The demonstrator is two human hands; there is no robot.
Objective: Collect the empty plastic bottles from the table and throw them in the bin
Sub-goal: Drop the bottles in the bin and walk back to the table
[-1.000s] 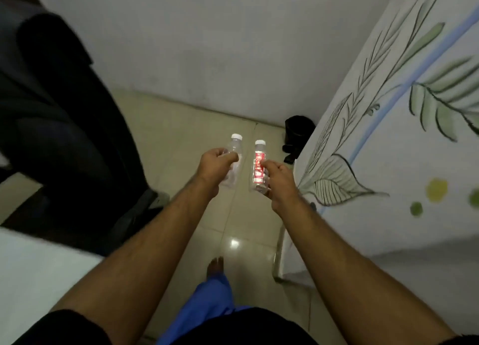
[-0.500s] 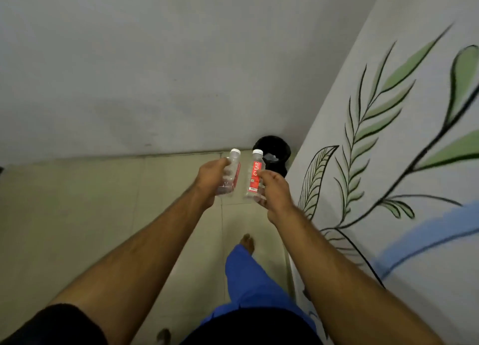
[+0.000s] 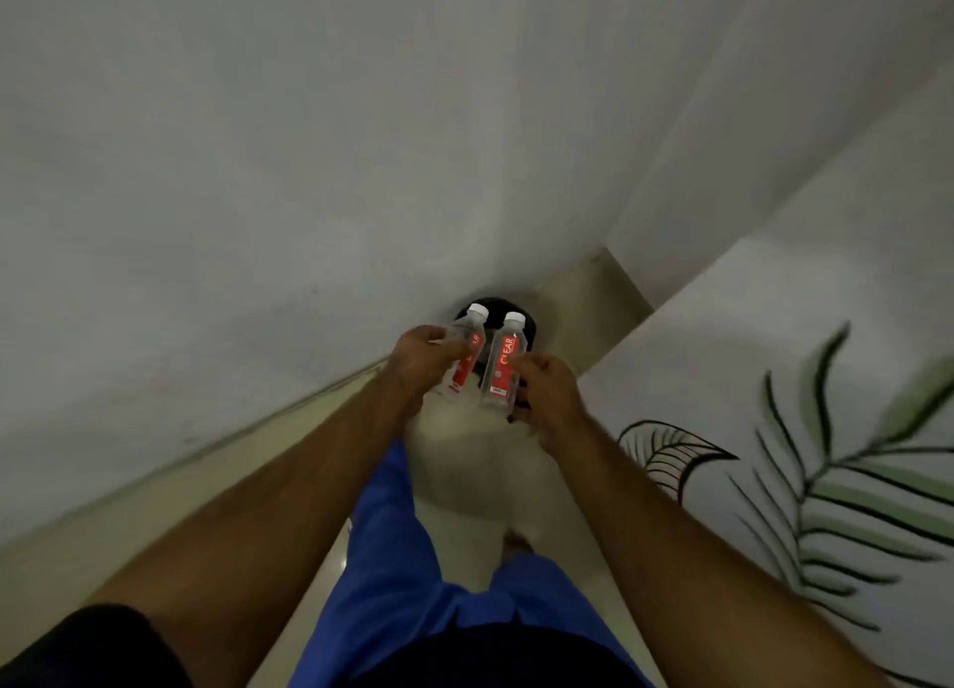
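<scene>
A pale wall (image 3: 258, 171) fills most of the view, meeting a tiled floor (image 3: 155, 491) along a slanting line; to the right stands a white surface painted with green leaves (image 3: 852, 481); in the corner between them sits a dark bin (image 3: 527, 326), mostly hidden behind the bottles. The person's two bare arms reach forward over blue trousers (image 3: 413, 558); the left hand (image 3: 420, 359) is closed around the left bottle (image 3: 464, 357) at its mid-body, and the right hand (image 3: 550, 388) is curled around the lower side of the right bottle (image 3: 502, 362); both bottles are held up, tilted slightly, side by side and near each other, in front of and seemingly above the bin.

Judging by the task and their clear look, the bottles are empty, so light, thin-walled and liable to dent under a hard squeeze; smooth plastic may slip, so a hold around the labelled waist seems best, as both hands have now.

Each bottle is small, transparent, with a white cap and a red label; the right one reads "CLEAR"; the left label is partly covered by fingers.
</scene>
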